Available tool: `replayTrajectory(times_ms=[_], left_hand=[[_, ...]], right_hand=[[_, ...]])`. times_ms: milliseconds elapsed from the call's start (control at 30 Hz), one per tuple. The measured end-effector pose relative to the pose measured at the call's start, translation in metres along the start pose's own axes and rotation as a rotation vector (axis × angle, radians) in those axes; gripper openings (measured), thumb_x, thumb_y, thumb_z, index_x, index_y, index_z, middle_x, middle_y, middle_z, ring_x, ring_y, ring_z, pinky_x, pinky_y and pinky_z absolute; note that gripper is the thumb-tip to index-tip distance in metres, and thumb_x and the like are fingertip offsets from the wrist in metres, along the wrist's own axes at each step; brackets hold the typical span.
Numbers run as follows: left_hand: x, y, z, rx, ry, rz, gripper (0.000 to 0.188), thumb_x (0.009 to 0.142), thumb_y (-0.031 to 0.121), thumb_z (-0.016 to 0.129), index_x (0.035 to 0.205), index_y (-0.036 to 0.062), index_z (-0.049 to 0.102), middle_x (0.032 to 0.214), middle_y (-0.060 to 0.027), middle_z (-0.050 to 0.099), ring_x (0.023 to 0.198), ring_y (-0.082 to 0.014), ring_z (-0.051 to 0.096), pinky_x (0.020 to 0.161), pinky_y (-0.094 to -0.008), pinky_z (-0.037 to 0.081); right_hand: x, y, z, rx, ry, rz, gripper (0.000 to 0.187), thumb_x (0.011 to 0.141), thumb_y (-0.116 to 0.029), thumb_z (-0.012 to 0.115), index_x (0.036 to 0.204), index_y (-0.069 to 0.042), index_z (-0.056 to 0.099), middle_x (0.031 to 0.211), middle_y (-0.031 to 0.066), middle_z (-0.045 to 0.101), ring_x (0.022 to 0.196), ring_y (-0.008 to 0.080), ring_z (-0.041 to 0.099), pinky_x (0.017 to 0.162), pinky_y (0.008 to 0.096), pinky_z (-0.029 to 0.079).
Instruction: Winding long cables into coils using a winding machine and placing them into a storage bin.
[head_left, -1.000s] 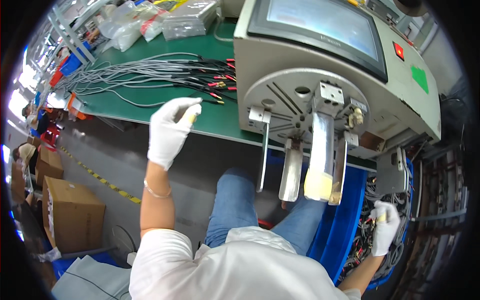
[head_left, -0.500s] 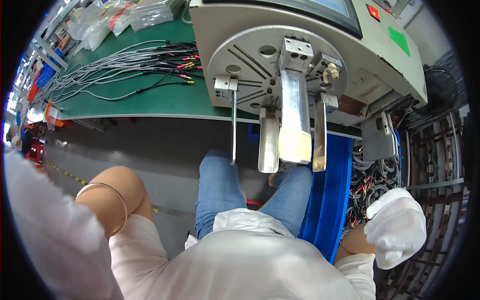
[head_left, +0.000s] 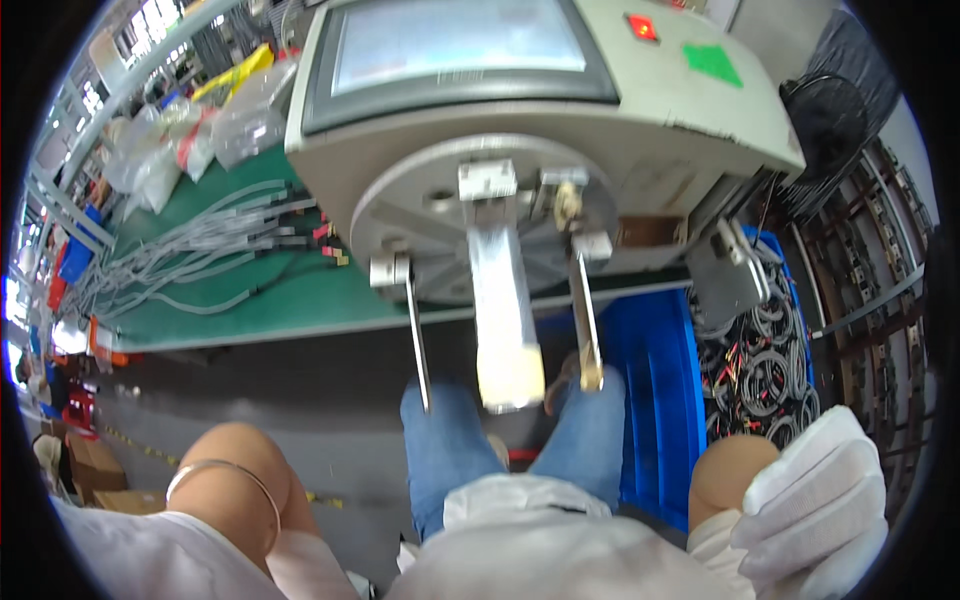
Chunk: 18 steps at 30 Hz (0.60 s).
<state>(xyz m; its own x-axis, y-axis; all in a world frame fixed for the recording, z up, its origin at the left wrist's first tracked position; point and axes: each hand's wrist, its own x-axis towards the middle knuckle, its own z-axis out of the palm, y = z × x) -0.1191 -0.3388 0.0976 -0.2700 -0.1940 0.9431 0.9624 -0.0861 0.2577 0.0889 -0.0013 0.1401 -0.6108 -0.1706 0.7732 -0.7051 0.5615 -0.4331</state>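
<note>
Coils (head_left: pixel 765 365): grey jacketed cable wound in loops, red and yellow ends among them. Position: right of the disc and lower than it, beside a blue bin (head_left: pixel 655 390) with a smooth, ribbed plastic wall; whether that wall belongs to the coils' own container, cannot tell.

Right hand (head_left: pixel 815 510): white knit glove, well below and right of the disc, the hand nearest the coils in view. Fingers side by side and bent, closely bunched. Palm hidden; cannot tell whether anything is gripped.

Left hand: not made out. Bare forearm with a thin metal bangle (head_left: pixel 222 463) lies below and left of the disc, white cloth beyond it at the lower edge. Grip cannot be told.

Disc (head_left: pixel 425 230): round, flat, dull grey metal, slotted and drilled, blurred. Metal blocks on its face carry bars pointing out toward the wearer: a thin one (head_left: pixel 418 340) at its left; a wide, shiny one (head_left: pixel 500 290) at its middle, tip wrapped in pale yellow; a narrow one (head_left: pixel 585 320) at its right, tip brownish. Both hands well apart from these.

Above the disc: off-white housing (head_left: pixel 650 150), scuffed paint, lit flat screen (head_left: pixel 460 45) in a dark frame. Left of the disc: green bench (head_left: pixel 190 320), straight grey cables (head_left: pixel 190 240) bundled on it, crumpled clear bags (head_left: pixel 165 165) behind. Below the disc: the wearer's denim knees (head_left: pixel 450 450).
</note>
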Motion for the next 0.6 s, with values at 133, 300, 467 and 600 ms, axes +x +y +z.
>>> replayTrajectory(times_ms=[133,300,467,600], left_hand=[[-0.010,-0.027,0.009,0.044,0.074,-0.072,0.050,0.080,0.023,0.066,0.114,-0.0108,0.054,0.087,-0.0127,0.061,0.062,-0.0147,0.056,0.064,-0.0264,0.047],[-0.007,-0.044,0.021,0.054,0.118,-0.124,0.048,0.080,0.022,0.066,0.114,-0.0105,0.054,0.088,-0.0127,0.061,0.063,-0.0145,0.056,0.064,-0.0261,0.047],[-0.006,-0.048,0.022,0.073,0.150,-0.149,0.047,0.081,0.021,0.066,0.114,-0.0103,0.054,0.088,-0.0128,0.061,0.063,-0.0144,0.056,0.064,-0.0258,0.047],[-0.006,-0.049,0.020,0.077,0.158,-0.152,0.046,0.081,0.020,0.065,0.114,-0.0101,0.055,0.089,-0.0128,0.061,0.063,-0.0143,0.056,0.064,-0.0255,0.047]], right_hand=[[0.001,-0.008,-0.003,-0.073,0.179,-0.007,0.029,0.092,-0.033,0.050,0.104,-0.007,0.054,0.078,0.0095,0.059,0.059,0.0196,0.054,0.056,0.0336,0.044],[0.006,-0.017,-0.007,-0.170,0.288,-0.045,0.040,0.095,-0.038,0.047,0.118,-0.006,0.050,0.078,0.0071,0.058,0.060,0.0177,0.052,0.053,0.0324,0.041],[0.012,-0.016,-0.018,-0.168,0.175,-0.077,0.041,0.095,-0.037,0.046,0.121,-0.005,0.048,0.079,0.0060,0.057,0.061,0.0182,0.050,0.056,0.0325,0.042],[0.024,-0.011,-0.015,-0.239,0.219,-0.108,0.037,0.097,-0.034,0.043,0.121,-0.006,0.047,0.079,0.0067,0.057,0.062,0.0193,0.051,0.060,0.0334,0.042]])
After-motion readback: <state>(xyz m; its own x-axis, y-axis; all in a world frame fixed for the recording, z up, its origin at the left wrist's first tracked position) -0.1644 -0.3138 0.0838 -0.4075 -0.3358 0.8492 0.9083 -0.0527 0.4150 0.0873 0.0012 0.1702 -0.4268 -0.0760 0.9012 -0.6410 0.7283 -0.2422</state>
